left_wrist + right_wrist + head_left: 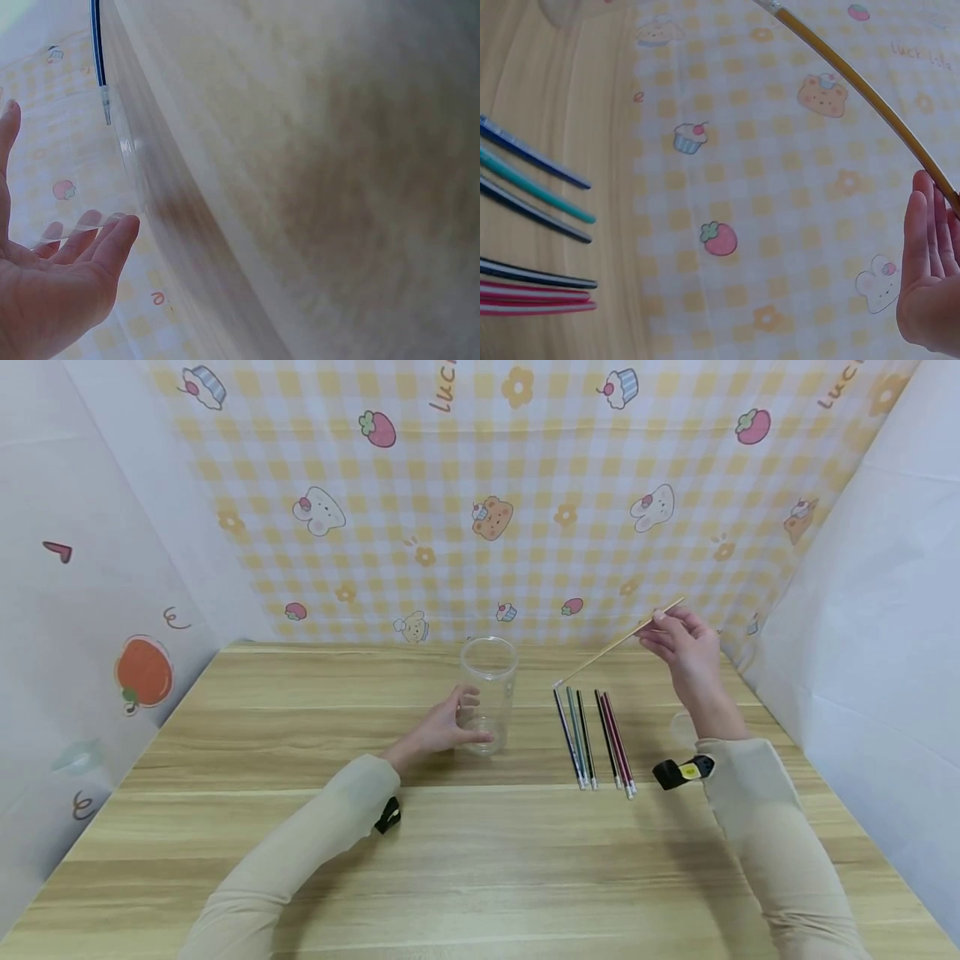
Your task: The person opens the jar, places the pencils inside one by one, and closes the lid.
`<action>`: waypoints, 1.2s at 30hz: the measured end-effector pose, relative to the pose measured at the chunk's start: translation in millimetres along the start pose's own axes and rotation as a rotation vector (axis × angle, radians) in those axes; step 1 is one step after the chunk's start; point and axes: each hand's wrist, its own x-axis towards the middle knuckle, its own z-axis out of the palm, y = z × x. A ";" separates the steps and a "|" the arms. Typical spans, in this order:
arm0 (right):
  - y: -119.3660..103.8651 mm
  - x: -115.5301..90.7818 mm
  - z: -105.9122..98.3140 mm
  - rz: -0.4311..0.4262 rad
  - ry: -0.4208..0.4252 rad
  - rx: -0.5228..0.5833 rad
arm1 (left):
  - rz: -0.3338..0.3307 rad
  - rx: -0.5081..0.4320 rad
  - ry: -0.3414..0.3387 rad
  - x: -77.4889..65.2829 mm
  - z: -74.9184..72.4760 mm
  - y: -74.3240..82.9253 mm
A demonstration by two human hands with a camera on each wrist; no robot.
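Note:
A tall clear plastic cup (501,693) stands upright on the table. My left hand (444,728) holds it low on its left side, thumb in front and fingers behind; in the left wrist view, the fingers (116,244) partly show through clear plastic. Over the back right of the table, my right hand (692,656) pinches a yellow pencil (611,647) near its upper end. The pencil slants down to the left, eraser end lowest, close to the tops of the pencils on the table. In the right wrist view, that pencil (870,94) crosses the upper right.
Between the cup and my right arm lie several pencils in a loose row: a dark blue one (568,735), a teal one (576,727), black ones (586,735) and red ones (619,743). A clear round piece (681,728) lies partly behind my right wrist. Patterned cloth (420,518) hangs behind the table.

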 end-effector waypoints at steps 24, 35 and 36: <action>-21.2 0.4 44.3 -0.132 0.052 0.186 | -0.007 -0.001 -0.004 1.0 -0.7 -0.9; 0.9 -7.1 67.4 -0.101 -0.056 0.079 | 0.000 0.015 -0.008 1.1 -1.2 -1.6; 3.8 -8.0 68.8 -0.093 -0.066 0.069 | 0.000 0.015 -0.008 1.0 -1.0 -1.5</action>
